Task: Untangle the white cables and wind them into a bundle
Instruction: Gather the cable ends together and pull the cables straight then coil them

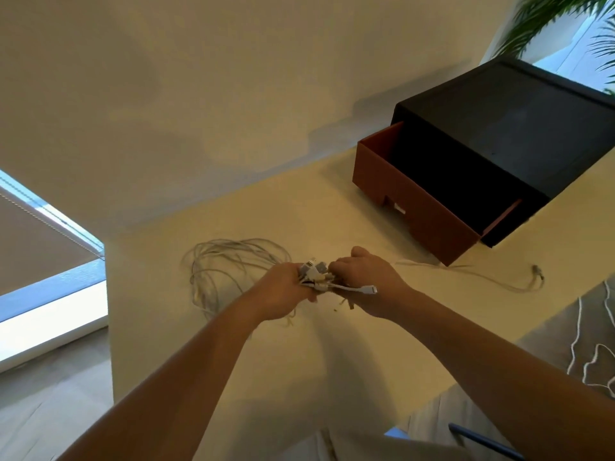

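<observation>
Left hand (283,291), right hand (363,280), cables (313,271); drawer (429,221).

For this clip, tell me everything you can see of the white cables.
The white cables are thin, plastic-looking cords. Their loose loops lie tangled on the pale table, left of the hands. The plug ends are bunched between the left hand and right hand, which both grip them; one connector sticks out rightward. Another strand lies apart on the table to the right.
</observation>
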A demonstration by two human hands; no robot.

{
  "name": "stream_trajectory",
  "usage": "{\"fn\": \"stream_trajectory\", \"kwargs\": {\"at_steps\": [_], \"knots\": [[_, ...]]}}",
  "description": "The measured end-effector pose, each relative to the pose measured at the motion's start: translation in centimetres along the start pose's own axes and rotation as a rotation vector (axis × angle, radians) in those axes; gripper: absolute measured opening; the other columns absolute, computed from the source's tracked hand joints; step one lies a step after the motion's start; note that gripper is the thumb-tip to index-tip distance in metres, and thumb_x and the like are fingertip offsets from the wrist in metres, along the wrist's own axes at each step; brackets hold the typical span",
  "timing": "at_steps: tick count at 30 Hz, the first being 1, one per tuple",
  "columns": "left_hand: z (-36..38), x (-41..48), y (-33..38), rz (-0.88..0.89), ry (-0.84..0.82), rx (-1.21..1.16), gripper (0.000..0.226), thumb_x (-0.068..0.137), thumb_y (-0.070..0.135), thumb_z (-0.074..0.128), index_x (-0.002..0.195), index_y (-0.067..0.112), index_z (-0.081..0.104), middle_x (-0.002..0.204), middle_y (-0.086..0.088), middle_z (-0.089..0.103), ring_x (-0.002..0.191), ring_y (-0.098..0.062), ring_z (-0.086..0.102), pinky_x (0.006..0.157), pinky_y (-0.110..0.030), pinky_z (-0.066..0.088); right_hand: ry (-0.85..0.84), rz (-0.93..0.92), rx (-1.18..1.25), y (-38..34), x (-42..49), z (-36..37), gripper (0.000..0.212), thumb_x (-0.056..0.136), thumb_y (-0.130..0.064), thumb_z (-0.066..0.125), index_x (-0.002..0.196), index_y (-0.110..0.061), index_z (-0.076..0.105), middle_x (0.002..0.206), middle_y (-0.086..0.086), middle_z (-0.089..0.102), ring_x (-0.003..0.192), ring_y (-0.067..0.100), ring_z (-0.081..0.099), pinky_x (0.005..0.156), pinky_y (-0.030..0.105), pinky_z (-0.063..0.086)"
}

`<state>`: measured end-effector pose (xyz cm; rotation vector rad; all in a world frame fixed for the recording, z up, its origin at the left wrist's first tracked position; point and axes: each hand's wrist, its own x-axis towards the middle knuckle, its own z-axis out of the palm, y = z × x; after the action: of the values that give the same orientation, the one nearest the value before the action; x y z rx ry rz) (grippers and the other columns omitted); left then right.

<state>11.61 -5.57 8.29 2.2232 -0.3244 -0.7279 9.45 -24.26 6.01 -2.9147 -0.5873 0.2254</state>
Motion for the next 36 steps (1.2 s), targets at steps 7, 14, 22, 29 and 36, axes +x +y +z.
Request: {"fn": "stream_trajectory", "kwargs": {"at_steps": [7, 14, 22, 29, 36], "knots": [[-0.3, 0.2, -1.1, 0.052, -0.02, -0.237, 0.019, 0.086, 0.021, 0.071, 0.093, 0.039, 0.072, 0.1, 0.013, 0.073, 0.098, 0.001, 0.064, 0.09, -0.021, 0.046, -0.029, 0.047, -0.006, 1.1, -0.8, 0.0, 0.019, 0.101, -0.035, 0.039, 0.108, -0.024, 0.053, 0.099, -0.007, 0.062, 0.083, 0.013, 0.033, 0.062, 0.031, 0.037], [-2.1, -0.6, 0.0, 0.066, 0.014, -0.377, 0.032, 0.096, 0.014, 0.057, 0.127, 0.021, 0.057, 0.128, 0.002, 0.062, 0.106, 0.007, 0.059, 0.102, -0.026, 0.041, -0.067, 0.183, 0.027, 3.2, -1.5, 0.3, 0.02, 0.1, -0.038, 0.04, 0.098, -0.025, 0.054, 0.09, -0.004, 0.062, 0.085, 0.013, 0.038, 0.063, 0.03, 0.032], [-3.4, -0.7, -0.7, 0.029, 0.07, -0.426, 0.054, 0.1, 0.024, 0.051, 0.146, 0.036, 0.027, 0.105, 0.012, 0.073, 0.046, -0.01, 0.029, 0.043, -0.018, 0.029, -0.252, 0.375, -0.129, 3.7, -2.7, -0.2, 0.091, 0.084, -0.041, 0.068, 0.151, -0.02, 0.01, 0.154, 0.007, 0.012, 0.131, 0.034, 0.037, 0.099, 0.042, 0.044], [-4.3, -1.3, -0.5, 0.016, 0.101, -0.519, 0.025, 0.1, 0.023, 0.05, 0.113, 0.044, 0.05, 0.108, 0.007, 0.073, 0.048, -0.008, 0.022, 0.042, -0.02, 0.022, -0.188, 0.179, -0.117, 0.1, -0.3, 0.9, 0.086, 0.08, -0.054, 0.063, 0.149, -0.029, 0.018, 0.146, 0.001, 0.031, 0.129, 0.028, 0.031, 0.104, 0.042, 0.03], [-5.5, -1.9, -1.8, -0.001, 0.173, -0.613, 0.042, 0.099, 0.011, 0.05, 0.135, 0.03, 0.041, 0.108, 0.002, 0.074, 0.042, -0.005, 0.021, 0.038, -0.016, 0.022, -0.3, 0.224, -0.144, 0.3, -0.2, 4.3, 0.06, 0.088, -0.023, 0.062, 0.14, -0.02, 0.032, 0.131, 0.007, 0.046, 0.119, 0.028, 0.043, 0.096, 0.041, 0.042]]}}
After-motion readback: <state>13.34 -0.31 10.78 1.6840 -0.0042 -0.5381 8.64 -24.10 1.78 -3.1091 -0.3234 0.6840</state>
